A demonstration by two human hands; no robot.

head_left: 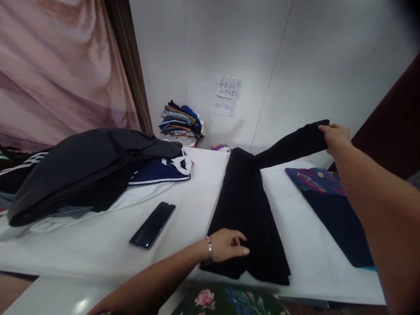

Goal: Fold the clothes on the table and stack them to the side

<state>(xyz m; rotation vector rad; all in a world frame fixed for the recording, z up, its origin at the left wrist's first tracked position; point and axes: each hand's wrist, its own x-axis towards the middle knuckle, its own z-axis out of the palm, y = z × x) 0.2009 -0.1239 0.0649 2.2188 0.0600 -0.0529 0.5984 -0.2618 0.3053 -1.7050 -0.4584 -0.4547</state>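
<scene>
the right hand [336,136] pinches the cuff end of a black long-sleeved jacket [241,197] between thumb and fingers, holding that sleeve [292,142] drawn out sideways and lifted off the table. the body of the jacket lies to the left of this grip and nearer the wearer, laid out as a long narrow panel on a white tablecloth [200,192]. the left hand [226,245], a silver bracelet [209,248] at its wrist, is over the jacket's lower part, fingers loosely curled and thumb apart, gripping nothing; whether it presses on the fabric i cannot tell.

to the left of the left hand, a black smartphone [153,225] lies face up. farther left of it is a heap with a dark grey garment [82,162] on top and a navy garment with white trim [157,171] at its near-right side. below the right hand's grip, a purple patterned textile [316,180] lies with a folded navy cloth [337,227]. well left of the grip, at the wall [311,78], stands a stack of folded clothes [182,122].
</scene>
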